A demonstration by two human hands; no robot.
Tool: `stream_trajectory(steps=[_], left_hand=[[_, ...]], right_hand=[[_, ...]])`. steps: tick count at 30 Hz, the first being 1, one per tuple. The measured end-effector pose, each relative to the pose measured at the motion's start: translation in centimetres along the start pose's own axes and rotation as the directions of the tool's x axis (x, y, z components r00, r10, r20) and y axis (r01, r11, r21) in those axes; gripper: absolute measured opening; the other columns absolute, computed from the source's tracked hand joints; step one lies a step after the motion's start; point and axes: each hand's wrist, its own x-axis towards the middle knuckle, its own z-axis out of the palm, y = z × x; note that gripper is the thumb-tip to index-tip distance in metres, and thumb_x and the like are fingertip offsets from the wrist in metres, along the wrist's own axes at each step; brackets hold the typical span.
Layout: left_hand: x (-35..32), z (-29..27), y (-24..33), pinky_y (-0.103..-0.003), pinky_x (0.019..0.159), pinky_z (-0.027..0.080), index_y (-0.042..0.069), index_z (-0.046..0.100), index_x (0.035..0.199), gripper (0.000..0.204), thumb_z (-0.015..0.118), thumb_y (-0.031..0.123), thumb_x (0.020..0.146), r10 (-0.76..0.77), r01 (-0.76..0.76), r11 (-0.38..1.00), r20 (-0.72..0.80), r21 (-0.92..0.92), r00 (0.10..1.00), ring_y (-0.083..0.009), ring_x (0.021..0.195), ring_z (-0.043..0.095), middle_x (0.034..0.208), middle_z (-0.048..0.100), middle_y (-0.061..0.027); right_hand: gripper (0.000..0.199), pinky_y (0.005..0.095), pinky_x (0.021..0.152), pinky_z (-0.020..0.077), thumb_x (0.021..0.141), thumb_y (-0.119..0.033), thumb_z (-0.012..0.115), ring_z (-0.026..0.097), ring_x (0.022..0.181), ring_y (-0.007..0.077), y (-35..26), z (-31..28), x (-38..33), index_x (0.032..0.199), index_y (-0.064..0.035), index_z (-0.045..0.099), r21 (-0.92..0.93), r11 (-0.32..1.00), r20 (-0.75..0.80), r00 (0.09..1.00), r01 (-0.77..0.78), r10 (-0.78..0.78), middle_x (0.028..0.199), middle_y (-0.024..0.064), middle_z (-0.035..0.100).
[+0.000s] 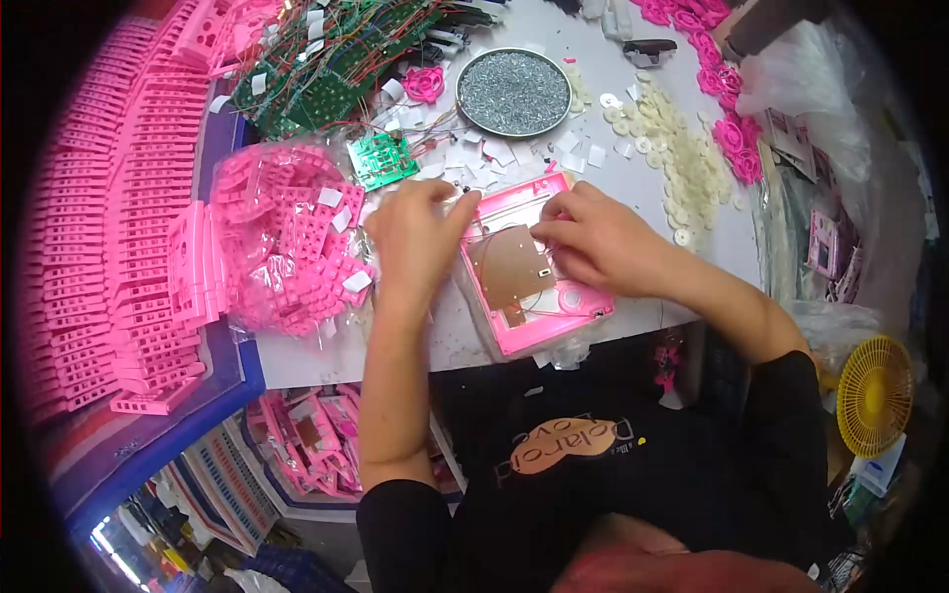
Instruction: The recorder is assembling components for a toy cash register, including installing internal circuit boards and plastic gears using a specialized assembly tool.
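A pink plastic casing [534, 341] lies open on the table in front of me. A brown circuit board [512, 269] sits inside it, with thin wires around it. At the casing's upper left corner, my left hand [420, 229] is closed on the edge, its thumb along the rim and its fingers bent outside. My right hand [605, 237] reaches over the casing from the right. Its fingers are curled and pressed together by the board's upper right corner, and what they pinch is hidden. A green circuit board [383, 161] with wires lies just beyond my left hand.
A round dish of small metal screws [514, 92] stands behind the casing. White discs [677, 163] and pink rose-shaped parts [734, 143] lie to the right. At left are a bag of pink parts [287, 237] and stacked pink frames [148, 198]. Wired green boards [336, 74] are heaped far left.
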Motion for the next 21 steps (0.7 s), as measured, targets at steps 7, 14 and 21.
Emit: stream_trajectory(steps=[7, 14, 21], left_hand=[[-1.5, 0.7, 1.3, -0.038, 0.084, 0.034, 0.012, 0.072, 0.089, 0.013, 0.077, 0.019, 0.079, 0.22, -0.22, 0.975, -0.063, 0.007, 0.973, -0.0195, 0.083, 0.062, 0.089, 0.072, -0.0008], [-2.5, 0.0, 2.6, -0.036, 0.073, 0.04, 0.007, 0.072, 0.092, 0.013, 0.076, 0.016, 0.083, -0.065, 0.121, 0.916, 0.157, -0.382, 0.985, -0.017, 0.061, 0.057, 0.072, 0.068, -0.0047], [-3.6, 0.3, 2.1, -0.037, 0.078, 0.037, 0.009, 0.069, 0.087, 0.008, 0.075, 0.011, 0.082, 0.199, -0.194, 0.95, -0.006, -0.245, 0.98, -0.0205, 0.069, 0.058, 0.079, 0.067, -0.0034]], right_hand=[[0.02, 0.0365, 0.064, 0.0504, 0.088, -0.022, 0.072, 0.063, 0.069, 0.0261, -1.0, -0.5, 4.4, 0.099, -0.0054, 0.07, 0.254, 0.96, -0.269, 0.945, -0.115, 0.185, 0.083, 0.0093, 0.067], [0.015, 0.0393, 0.066, 0.052, 0.091, -0.022, 0.069, 0.066, 0.075, 0.0315, 0.4, 1.0, 4.4, 0.092, -0.0068, 0.07, 0.3, 0.954, -0.292, 0.952, 0.005, 0.087, 0.083, 0.0119, 0.068], [0.036, 0.0352, 0.069, 0.0528, 0.094, -0.019, 0.064, 0.067, 0.075, 0.0252, -2.0, 0.0, 1.3, 0.127, -0.0034, 0.064, 0.572, 0.806, -0.089, 0.966, -0.15, 0.243, 0.088, 0.0122, 0.069]])
